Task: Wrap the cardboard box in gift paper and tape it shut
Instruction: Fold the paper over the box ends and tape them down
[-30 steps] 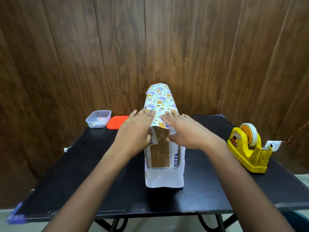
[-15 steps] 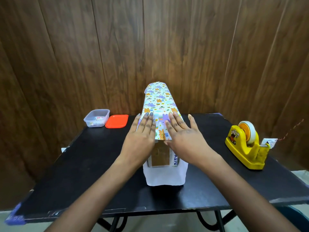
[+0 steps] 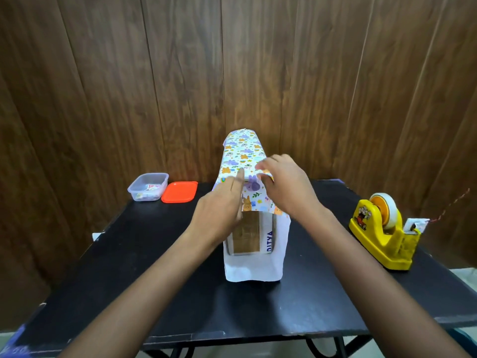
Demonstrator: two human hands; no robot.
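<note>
Two bare hands, yours, meet on top of a long cardboard box lying at the middle of a black table, its near end facing you. Printed gift paper drapes over the top and down the sides. The near end is uncovered: brown card and blue lettering show, with white paper underside jutting out below and to the right.

Your left hand lies on the paper's near left shoulder, fingers straight and together, pressing and gripping nothing. Your right hand sits on the top right edge with fingers bent. Blur hides whether they pinch the paper or only rest on it.

No tape shows on the paper, so your hands are probably all that hold it. Lift either one and the sheet may spring open or slide askew. The box looks narrow, so a sideways push could tip it. The overhanging near flap could crease crookedly.

A yellow tape dispenser stands near the table's right edge, well apart from the box. Reaching for it leaves one hand to hold the paper.

Open tabletop lies left, right and in front. A clear tub and an orange lid sit together at the far left. The box's far end reaches towards the wood-panelled wall, so room behind looks scant.
</note>
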